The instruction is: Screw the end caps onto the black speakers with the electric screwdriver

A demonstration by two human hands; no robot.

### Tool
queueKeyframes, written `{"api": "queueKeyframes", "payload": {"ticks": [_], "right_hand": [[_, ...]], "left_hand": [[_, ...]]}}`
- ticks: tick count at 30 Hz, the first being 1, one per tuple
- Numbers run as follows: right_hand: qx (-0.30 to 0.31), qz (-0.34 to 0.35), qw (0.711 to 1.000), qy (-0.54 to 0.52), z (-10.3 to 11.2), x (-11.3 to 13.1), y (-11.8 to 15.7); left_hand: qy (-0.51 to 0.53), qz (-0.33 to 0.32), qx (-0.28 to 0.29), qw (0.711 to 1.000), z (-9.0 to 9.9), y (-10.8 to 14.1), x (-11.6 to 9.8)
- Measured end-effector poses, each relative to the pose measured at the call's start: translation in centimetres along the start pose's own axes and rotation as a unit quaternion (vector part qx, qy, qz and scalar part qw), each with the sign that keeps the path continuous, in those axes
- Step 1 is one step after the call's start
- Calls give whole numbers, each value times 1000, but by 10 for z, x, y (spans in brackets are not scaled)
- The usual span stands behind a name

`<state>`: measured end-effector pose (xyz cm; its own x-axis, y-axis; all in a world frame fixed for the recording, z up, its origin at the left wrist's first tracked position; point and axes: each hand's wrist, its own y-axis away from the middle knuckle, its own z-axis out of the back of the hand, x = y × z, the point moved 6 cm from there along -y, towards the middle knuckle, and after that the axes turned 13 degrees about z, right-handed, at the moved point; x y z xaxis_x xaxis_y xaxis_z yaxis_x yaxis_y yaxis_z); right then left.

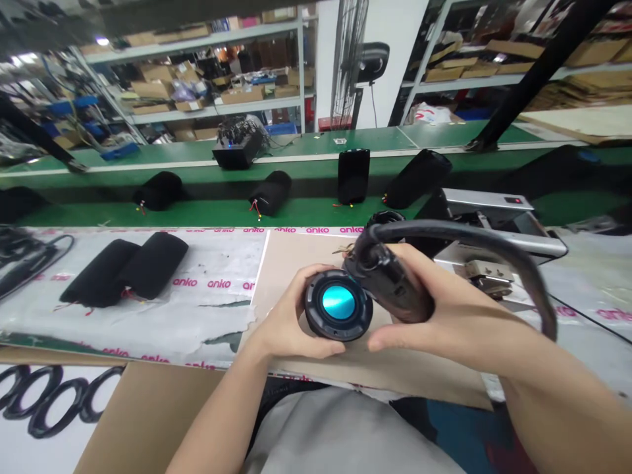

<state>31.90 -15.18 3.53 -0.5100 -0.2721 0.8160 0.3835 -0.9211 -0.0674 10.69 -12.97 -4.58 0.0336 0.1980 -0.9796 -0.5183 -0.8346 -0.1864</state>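
A round black speaker unit with a shiny blue centre (pixel 338 303) faces up toward the camera. My left hand (pixel 296 322) is wrapped around its left side, thumb along the lower edge. In my right hand (pixel 434 303) is a dark handheld tool (pixel 395 283) with a thick black cable (pixel 494 243) looping to the right. The tool's front end is at the upper right rim of the speaker unit; whether they touch is hard to tell. Both are above a brown cardboard sheet (pixel 281 263) on the bench.
Two black fabric cylinders (pixel 155 263) lie at left on printed sheeting (pixel 207 263). More cylinders (pixel 270 192) rest along the green belt (pixel 207 214). A silver-framed device (pixel 503 217) stands at right. Black rings (pixel 56 405) lie at lower left. Shelves with boxes are behind.
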Motion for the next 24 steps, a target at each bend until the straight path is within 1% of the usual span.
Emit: {"api": "queueKeyframes", "payload": {"ticks": [4,7,10,12,14,17,18,20,21,22,23,24], "right_hand": [[6,-29,1000,-4,-13,-6,2],[8,-41,999,24,-14,-8,5],[-4,-28,999,46,-11,-8,7],[2,-14,999,36,-12,-7,7],[16,-5,1000,12,-15,-5,4],[26,-4,1000,3,-14,-3,1],[33,-8,999,17,-13,-2,0],[36,-6,998,45,-5,1,2],[24,-9,999,43,1,3,4],[-3,-20,1000,23,7,3,8],[-47,-35,998,-15,15,3,13],[-109,-49,991,-65,24,2,20]], "left_hand": [[17,-19,19,999,-2,-7,3],[14,-19,30,999,-1,-9,8],[1,-20,31,999,-3,-6,9],[6,-28,4,1000,-5,-2,6],[14,-21,-45,999,-8,1,0],[-6,36,-108,993,-13,2,-8],[-20,54,-120,991,-14,1,-11],[-40,67,-129,989,-15,1,-18],[-50,66,-128,988,-15,1,-21],[-61,64,-127,988,-16,1,-24],[-72,64,-127,987,-16,2,-26],[-81,64,-130,986,-16,3,-27]]}}
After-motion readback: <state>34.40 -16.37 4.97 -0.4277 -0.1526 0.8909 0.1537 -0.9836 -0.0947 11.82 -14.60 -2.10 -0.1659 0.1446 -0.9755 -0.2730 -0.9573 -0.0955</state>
